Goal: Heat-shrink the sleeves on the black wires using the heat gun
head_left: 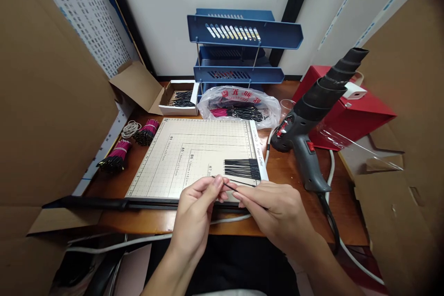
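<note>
Pinched between both hands, a thin black wire (227,185) hangs just above the near edge of the cutter board (173,157): left hand (196,210) fingertips closed on one end, right hand (274,210) closed on the other. Printed on the board: "B5", "A5", "B6", "B7", and "Paper Cutter" along its right rail. Cut wires (243,168) lie on the board's right part. A heat gun (312,115) stands right of the board.

Thin black wire piece (227,186), short and straight, tilted slightly down to the right, pinched at both ends between fingertips of left hand (196,212) and right hand (274,210), above the near edge of the paper cutter board (180,157).
</note>
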{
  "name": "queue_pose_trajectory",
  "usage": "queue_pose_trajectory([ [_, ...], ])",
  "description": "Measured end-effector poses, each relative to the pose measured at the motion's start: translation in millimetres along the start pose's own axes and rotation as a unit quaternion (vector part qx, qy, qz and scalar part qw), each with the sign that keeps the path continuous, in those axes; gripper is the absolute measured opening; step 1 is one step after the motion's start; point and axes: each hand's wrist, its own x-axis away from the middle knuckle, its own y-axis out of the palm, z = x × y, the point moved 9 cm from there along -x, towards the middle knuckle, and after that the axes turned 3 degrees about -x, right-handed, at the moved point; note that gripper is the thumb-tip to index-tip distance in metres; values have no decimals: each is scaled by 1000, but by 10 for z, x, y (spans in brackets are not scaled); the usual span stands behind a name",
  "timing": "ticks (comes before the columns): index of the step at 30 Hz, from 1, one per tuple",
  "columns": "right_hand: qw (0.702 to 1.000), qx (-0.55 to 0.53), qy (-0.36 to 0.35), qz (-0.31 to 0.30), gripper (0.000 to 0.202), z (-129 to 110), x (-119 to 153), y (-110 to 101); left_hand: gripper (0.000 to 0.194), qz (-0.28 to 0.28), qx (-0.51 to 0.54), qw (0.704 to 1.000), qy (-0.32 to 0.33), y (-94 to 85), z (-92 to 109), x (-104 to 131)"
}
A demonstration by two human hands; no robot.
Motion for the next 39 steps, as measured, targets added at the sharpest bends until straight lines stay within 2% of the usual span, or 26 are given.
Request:
queue_pose_trajectory([
  [6,999,-35,7,-9,23,-28,-15,27,25,43,57,997,5,7,65,107],
  [10,999,-35,19,-20,25,-67,-34,36,27,73,48,996,32,-11,166,194],
  [17,995,-95,35,3,20,-120,-58,-35,29,70,46,996,19,15,211,268],
  [25,996,-76,46,-27,21,-90,-13,50,32,117,57,991,35,-102,74,195],
  [28,990,-95,95,-46,21,28,47,62,34,150,70,985,37,-237,60,164],
  [31,981,-98,160,-52,24,237,144,15,40,181,24,979,89,-423,215,142],
  [33,980,-82,178,-42,21,358,193,-55,45,155,-66,978,121,-434,344,116],
  [35,979,-69,184,-45,18,440,221,-92,45,93,-166,975,118,-334,383,83],
  [39,975,-76,189,-91,20,477,228,-34,32,-39,-281,957,53,-67,214,69],
])
